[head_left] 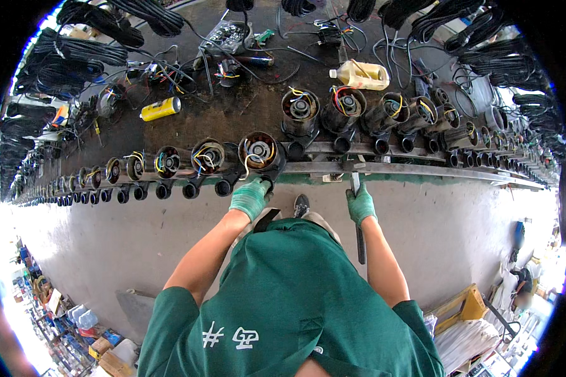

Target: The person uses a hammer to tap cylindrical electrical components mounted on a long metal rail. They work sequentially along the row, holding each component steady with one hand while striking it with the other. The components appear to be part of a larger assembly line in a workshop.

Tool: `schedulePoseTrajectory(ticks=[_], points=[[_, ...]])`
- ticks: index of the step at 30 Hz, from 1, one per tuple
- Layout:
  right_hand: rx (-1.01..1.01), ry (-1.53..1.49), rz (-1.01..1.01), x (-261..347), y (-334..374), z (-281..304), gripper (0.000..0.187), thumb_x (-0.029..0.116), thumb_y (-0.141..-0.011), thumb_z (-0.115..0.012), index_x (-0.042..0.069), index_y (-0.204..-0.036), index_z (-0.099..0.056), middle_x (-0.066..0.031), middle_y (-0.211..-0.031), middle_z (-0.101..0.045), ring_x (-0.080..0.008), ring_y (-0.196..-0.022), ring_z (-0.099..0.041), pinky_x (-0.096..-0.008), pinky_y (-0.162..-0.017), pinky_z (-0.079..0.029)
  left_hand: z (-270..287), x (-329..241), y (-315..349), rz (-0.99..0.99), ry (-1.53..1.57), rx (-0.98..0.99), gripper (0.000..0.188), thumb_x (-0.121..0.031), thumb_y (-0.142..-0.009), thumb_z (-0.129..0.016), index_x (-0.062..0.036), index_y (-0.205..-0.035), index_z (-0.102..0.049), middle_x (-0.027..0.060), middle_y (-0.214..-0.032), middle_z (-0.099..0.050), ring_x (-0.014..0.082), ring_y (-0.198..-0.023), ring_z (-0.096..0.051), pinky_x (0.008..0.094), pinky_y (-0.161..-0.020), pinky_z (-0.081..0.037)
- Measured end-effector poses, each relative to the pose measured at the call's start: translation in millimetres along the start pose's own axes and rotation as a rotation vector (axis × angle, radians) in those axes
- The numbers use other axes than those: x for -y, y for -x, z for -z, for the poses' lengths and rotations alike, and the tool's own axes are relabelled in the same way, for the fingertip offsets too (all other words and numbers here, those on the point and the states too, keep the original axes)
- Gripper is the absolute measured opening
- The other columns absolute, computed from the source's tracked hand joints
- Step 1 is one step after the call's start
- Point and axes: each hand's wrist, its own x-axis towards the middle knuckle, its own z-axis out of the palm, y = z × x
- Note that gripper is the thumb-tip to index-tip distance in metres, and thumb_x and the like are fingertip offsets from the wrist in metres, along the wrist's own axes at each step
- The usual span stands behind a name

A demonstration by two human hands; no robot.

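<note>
My left hand (251, 198), in a green glove, is closed round the short dark pipe end of a motor housing (258, 151). This housing stands at the bench edge with its round mouth up, showing copper windings and a pale wire hanging over the rim. To the right, my gloved right hand (361, 206) grips a long flat bar-like tool (361, 244). Its silver end points up towards the metal rail (409, 169), and its dark end hangs below my fist. I cannot make out its exact kind.
More motor housings (167, 162) line the bench edge on both sides. On the dark bench (233, 116) lie a yellow can (160, 109), a plastic bottle of yellowish liquid (360, 75) and loose wired parts. Coiled black cables (82, 50) hang along the far side. A yellow-framed cart (462, 308) stands behind right.
</note>
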Motion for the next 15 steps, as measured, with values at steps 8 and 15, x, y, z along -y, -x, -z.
schedulePoseTrajectory(ticks=[8, 15], points=[[0.010, -0.047, -0.114, 23, 10, 4, 0.040, 0.031, -0.100, -0.065, 0.005, -0.128, -0.056, -0.0157, -0.078, -0.067, -0.0291, -0.060, -0.066, -0.0437, -0.054, -0.053, 138, -24, 17, -0.186, -0.045, -0.333, 0.050, -0.044, -0.086, -0.075, -0.0107, -0.123, -0.068, 0.0119, -0.126, -0.066, 0.0384, -0.114, -0.063, 0.0502, -0.095, -0.051], [0.017, -0.328, 0.038, 140, 69, 44, 0.027, 0.024, -0.098, -0.069, 0.001, -0.111, -0.061, -0.0099, -0.077, -0.065, -0.0155, -0.067, -0.058, -0.0351, -0.063, -0.052, 170, 0, -23, -0.311, -0.400, -0.184, 0.069, -0.052, -0.080, -0.076, -0.0165, -0.138, -0.064, 0.0081, -0.138, -0.063, 0.0344, -0.145, -0.043, 0.0704, -0.123, -0.015]])
